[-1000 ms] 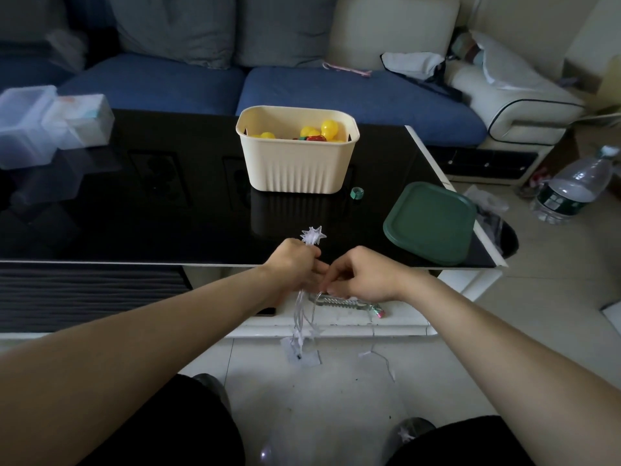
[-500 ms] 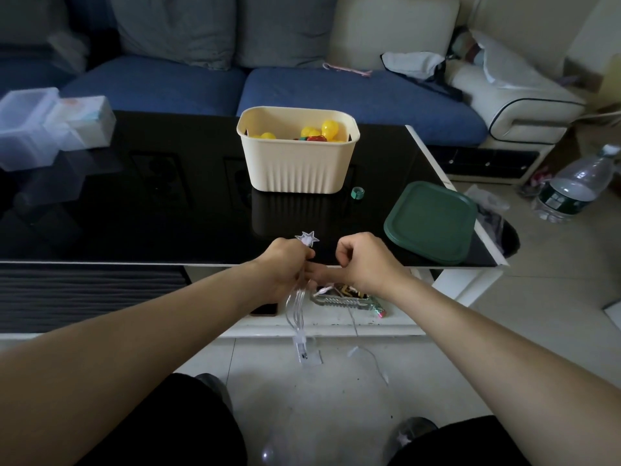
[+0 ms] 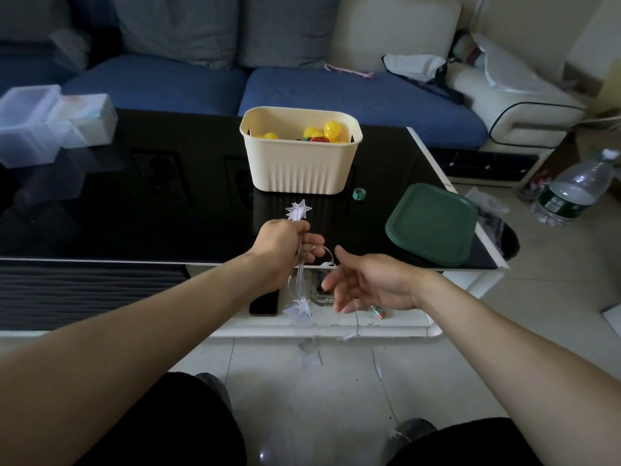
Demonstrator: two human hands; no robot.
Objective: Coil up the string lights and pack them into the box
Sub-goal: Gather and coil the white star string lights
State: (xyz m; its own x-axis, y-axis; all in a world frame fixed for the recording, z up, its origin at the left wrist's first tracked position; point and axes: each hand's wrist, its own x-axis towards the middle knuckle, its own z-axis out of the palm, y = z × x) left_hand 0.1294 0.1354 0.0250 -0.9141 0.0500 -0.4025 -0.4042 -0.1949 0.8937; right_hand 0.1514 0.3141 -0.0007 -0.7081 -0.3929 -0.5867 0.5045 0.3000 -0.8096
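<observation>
My left hand grips a bundle of clear string lights at the near edge of the black table; a white star sticks up above the fist and loops with another star hang below it. The thin wire trails down to the tiled floor between my knees. My right hand hovers just right of the bundle, palm turned toward it, fingers spread and holding nothing. The cream box stands on the table beyond my hands, with yellow and red items inside. Its green lid lies on the table's right corner.
The black glass table carries clear plastic containers at the far left and a small green tape roll by the box. A phone lies on the lower white shelf. A water bottle stands on the floor at right; a blue sofa runs behind.
My right hand has let go of the lights, opened and dropped slightly to the right. My left hand has lifted the bundle a little, and the hanging loops are shorter.
</observation>
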